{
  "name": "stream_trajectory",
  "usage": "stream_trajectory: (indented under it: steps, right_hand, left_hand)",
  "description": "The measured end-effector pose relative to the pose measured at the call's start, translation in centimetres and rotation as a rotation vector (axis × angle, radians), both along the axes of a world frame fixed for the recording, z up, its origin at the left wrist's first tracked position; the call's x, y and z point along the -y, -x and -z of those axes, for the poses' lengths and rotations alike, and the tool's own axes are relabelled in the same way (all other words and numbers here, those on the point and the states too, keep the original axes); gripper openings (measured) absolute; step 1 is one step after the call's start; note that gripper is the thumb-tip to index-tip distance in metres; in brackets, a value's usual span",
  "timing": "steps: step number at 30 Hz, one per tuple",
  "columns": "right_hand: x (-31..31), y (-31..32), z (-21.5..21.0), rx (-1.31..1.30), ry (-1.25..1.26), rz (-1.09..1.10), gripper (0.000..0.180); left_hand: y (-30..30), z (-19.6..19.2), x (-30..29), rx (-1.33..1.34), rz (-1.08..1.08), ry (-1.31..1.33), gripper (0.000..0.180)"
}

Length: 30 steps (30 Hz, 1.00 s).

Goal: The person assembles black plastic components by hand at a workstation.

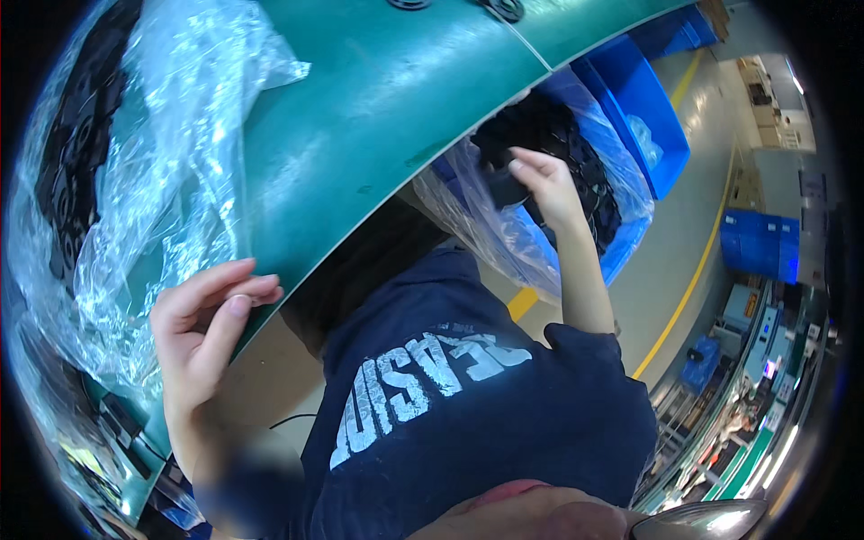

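Observation:
My left hand [200, 328] hovers by the near edge of the green table [351, 117], its fingers loosely bent and apart with nothing visible in them. Beside it lies a clear plastic bag [193, 117], with black flat parts [79, 153] under the plastic at the far left. My right hand [551, 187] is over a blue bin [637, 236] lined with clear plastic. Its fingers are stretched out and look empty. Just below its fingertips is a blurred black piece [506, 188], seemingly apart from them. Many black parts [589, 175] fill the bin.
Another blue bin [643, 117] with some clear plastic inside adjoins the lined one. Black round parts [504, 9] lie at the table's far edge. Blue crates [760, 245] stand across the floor beyond a yellow line [693, 283]. A black device [121, 432] sits at lower left.

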State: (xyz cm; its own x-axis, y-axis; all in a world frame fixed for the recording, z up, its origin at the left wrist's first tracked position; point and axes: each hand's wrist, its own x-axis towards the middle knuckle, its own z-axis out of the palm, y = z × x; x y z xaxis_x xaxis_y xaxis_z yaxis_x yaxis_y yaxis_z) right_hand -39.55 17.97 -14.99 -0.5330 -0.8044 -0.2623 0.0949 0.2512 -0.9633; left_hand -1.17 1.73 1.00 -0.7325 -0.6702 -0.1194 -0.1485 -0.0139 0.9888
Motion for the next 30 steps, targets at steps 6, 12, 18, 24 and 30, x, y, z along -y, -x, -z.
stream_trajectory:
  steps: [6,12,18,24,30]
  right_hand:
    - [-8.2,9.8,10.4,0.042,-0.241,0.487,0.034]
    - [-5.2,12.1,15.8,-0.03,-0.212,0.337,0.042]
    - [-0.7,9.7,15.1,-0.788,-0.309,0.483,0.044]
    - [-1.0,7.9,16.5,-1.104,-0.443,0.076,0.045]
    - [2.0,6.3,16.2,-1.3,-0.457,-0.038,0.046]
  left_hand:
    - [-0.4,1.1,0.4,0.07,-0.068,-0.024,0.025]
    - [-0.7,0.9,0.9,0.125,-0.067,-0.031,0.025]
    - [-0.8,1.1,0.9,0.118,-0.112,-0.068,0.024]
    - [-0.2,1.2,1.1,0.083,-0.109,-0.065,0.023]
    - [-0.6,-0.8,0.2,0.079,-0.14,-0.104,0.023]
